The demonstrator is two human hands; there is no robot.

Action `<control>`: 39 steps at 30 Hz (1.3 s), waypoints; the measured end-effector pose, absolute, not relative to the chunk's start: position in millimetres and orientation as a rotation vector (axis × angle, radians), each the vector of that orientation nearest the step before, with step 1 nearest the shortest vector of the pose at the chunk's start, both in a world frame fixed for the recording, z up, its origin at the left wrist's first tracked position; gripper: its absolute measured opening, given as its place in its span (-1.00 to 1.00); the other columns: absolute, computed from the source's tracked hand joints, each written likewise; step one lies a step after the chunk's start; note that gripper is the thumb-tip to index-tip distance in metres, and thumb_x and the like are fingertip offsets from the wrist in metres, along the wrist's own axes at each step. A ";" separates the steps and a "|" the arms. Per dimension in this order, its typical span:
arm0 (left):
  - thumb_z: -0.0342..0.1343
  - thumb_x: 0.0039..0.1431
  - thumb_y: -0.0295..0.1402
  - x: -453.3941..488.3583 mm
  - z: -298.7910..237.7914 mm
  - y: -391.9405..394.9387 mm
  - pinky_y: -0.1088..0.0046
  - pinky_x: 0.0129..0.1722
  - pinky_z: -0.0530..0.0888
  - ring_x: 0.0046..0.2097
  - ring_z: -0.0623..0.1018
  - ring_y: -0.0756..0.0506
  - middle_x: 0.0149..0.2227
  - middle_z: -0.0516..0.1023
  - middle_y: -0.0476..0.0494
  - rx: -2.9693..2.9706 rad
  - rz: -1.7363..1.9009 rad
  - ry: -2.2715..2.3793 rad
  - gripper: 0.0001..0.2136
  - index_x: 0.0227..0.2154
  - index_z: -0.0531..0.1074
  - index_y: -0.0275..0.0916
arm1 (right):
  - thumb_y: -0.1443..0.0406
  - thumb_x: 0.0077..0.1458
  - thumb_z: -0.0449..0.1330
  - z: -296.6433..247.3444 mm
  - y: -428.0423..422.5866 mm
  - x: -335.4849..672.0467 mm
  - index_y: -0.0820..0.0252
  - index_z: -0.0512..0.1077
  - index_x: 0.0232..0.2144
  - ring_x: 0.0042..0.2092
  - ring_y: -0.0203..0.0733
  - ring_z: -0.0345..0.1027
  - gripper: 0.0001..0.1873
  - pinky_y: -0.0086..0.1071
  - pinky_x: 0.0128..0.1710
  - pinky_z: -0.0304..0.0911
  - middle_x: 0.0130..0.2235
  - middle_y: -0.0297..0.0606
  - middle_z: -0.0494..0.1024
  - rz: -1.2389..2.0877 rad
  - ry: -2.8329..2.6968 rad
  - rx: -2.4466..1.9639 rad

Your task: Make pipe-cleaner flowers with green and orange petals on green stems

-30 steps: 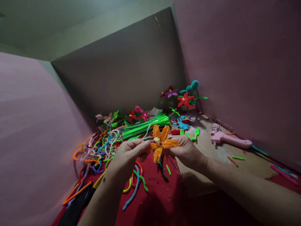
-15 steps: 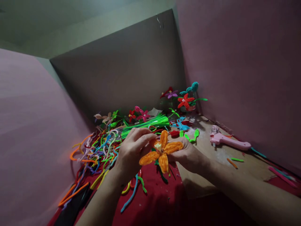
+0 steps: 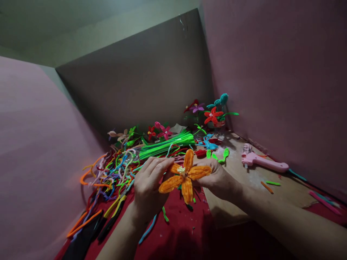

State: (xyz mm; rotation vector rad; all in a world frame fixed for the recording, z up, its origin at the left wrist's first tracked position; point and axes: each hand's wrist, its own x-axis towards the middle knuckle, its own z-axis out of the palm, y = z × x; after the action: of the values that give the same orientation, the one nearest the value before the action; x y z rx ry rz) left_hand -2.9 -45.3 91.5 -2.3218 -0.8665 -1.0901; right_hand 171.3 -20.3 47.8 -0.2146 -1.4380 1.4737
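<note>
An orange pipe-cleaner flower [image 3: 187, 189] with a pale yellow centre faces me above the red cloth. My right hand [image 3: 217, 177] grips it from behind on the right, its fingertips hidden by a petal. On the other side my left hand [image 3: 151, 178] has its fingers curled together against the back of the left petals; the fingertips are mostly covered. Dark green bits show just beneath the petals. Beyond the hands lies a bundle of green pipe cleaners [image 3: 168, 144]. Small green leaf shapes [image 3: 223, 156] rest on the board close to my right hand.
A pink glue gun [image 3: 262, 161] lies on the brown board [image 3: 241, 184] at right. Tangled pipe cleaners [image 3: 108, 184] and yellow-handled pliers [image 3: 115, 209] are at left. Finished flowers [image 3: 214, 115] stand at the back, near the walls. Red cloth [image 3: 173, 238] covers the front.
My left hand has shifted slightly left and down, its fingers curling in closer behind the petals. The flower has tilted slightly, with its lower petals lower. My right hand stays in place.
</note>
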 end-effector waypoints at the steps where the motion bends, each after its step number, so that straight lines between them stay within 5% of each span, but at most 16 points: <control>1: 0.09 0.03 -0.53 -4.6 93.4 -45.4 0.40 -0.28 0.42 -0.28 0.48 -0.06 -0.32 0.54 -0.16 -2.343 -1.075 -0.880 -0.76 -0.19 0.40 -0.25 | 0.43 -0.20 0.22 47.5 -20.1 171.5 0.25 0.39 -0.72 -0.58 -0.44 0.11 -0.85 -0.51 -0.62 0.03 -0.63 -0.44 0.31 1.490 -1.442 -0.212; 5: 0.03 0.08 -0.55 -11.9 106.8 -44.8 0.33 -0.17 0.41 -0.16 0.45 -0.09 -0.17 0.49 -0.20 -2.397 -0.925 -0.882 -0.61 -0.01 0.30 -0.18 | 0.40 -0.21 0.25 46.3 -20.6 172.4 0.24 0.44 -0.68 -0.62 -0.43 0.11 -0.91 -0.50 -0.64 0.05 -0.66 -0.44 0.33 1.617 -1.450 -0.232; 10: -0.03 0.15 -0.47 -11.8 114.3 -39.9 0.25 -0.08 0.39 -0.04 0.39 -0.13 -0.05 0.45 -0.23 -2.520 -0.706 -0.765 -0.67 -0.01 0.34 -0.13 | 0.35 -0.23 0.30 44.9 -22.2 172.9 0.23 0.49 -0.64 -0.61 -0.44 0.11 -0.94 -0.50 -0.60 0.11 -0.65 -0.44 0.36 1.723 -1.442 -0.215; 16: -0.02 0.17 -0.34 -6.3 87.1 -36.4 0.31 -0.15 0.44 -0.11 0.48 -0.14 -0.13 0.52 -0.28 -2.565 -0.962 -0.695 -0.63 0.05 0.28 -0.26 | 0.36 -0.20 0.29 42.9 -22.2 172.1 0.24 0.49 -0.63 -0.60 -0.44 0.11 -0.93 -0.50 -0.59 0.11 -0.65 -0.44 0.35 1.676 -1.437 -0.203; 21: -0.02 0.16 -0.43 -7.5 80.3 -37.5 0.35 -0.16 0.45 -0.11 0.50 -0.12 -0.11 0.51 -0.28 -2.567 -1.092 -0.724 -0.64 0.04 0.28 -0.20 | 0.42 -0.22 0.29 40.9 -19.5 172.6 0.24 0.48 -0.64 -0.58 -0.44 0.13 -0.94 -0.51 -0.58 0.10 -0.61 -0.43 0.37 1.676 -1.455 -0.163; 25: 0.00 0.14 -0.44 -9.4 90.6 -38.2 0.34 -0.11 0.42 -0.04 0.47 -0.14 -0.02 0.44 -0.32 -2.560 -1.000 -0.726 -0.53 0.14 0.14 -0.20 | 0.46 -0.21 0.27 41.1 -19.3 172.7 0.22 0.49 -0.61 -0.58 -0.45 0.14 -0.92 -0.52 -0.56 0.10 -0.61 -0.45 0.39 1.730 -1.452 -0.149; 35: -0.01 0.15 -0.25 -1.7 79.8 -43.2 0.48 -0.24 0.44 -0.27 0.55 -0.08 -0.31 0.57 -0.21 -2.477 -1.018 -0.762 -0.71 -0.13 0.38 -0.31 | 0.39 -0.14 0.26 45.3 -24.7 172.4 0.27 0.40 -0.67 -0.55 -0.43 0.15 -0.85 -0.51 -0.58 0.07 -0.61 -0.42 0.34 1.643 -1.471 -0.137; 39: 0.01 0.13 -0.29 -4.0 80.0 -44.3 0.49 -0.21 0.44 -0.20 0.55 -0.09 -0.21 0.56 -0.22 -2.484 -0.929 -0.927 -0.63 0.00 0.27 -0.29 | 0.40 -0.15 0.25 46.2 -23.5 171.3 0.28 0.37 -0.69 -0.53 -0.43 0.15 -0.82 -0.50 -0.55 0.07 -0.60 -0.42 0.33 1.588 -1.494 -0.114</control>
State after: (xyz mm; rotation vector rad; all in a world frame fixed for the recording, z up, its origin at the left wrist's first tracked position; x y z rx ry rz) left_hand -4.0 -44.3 80.0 -2.4844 -0.9269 -0.9294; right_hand 171.3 -23.5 46.2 -0.1143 -1.4938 1.5877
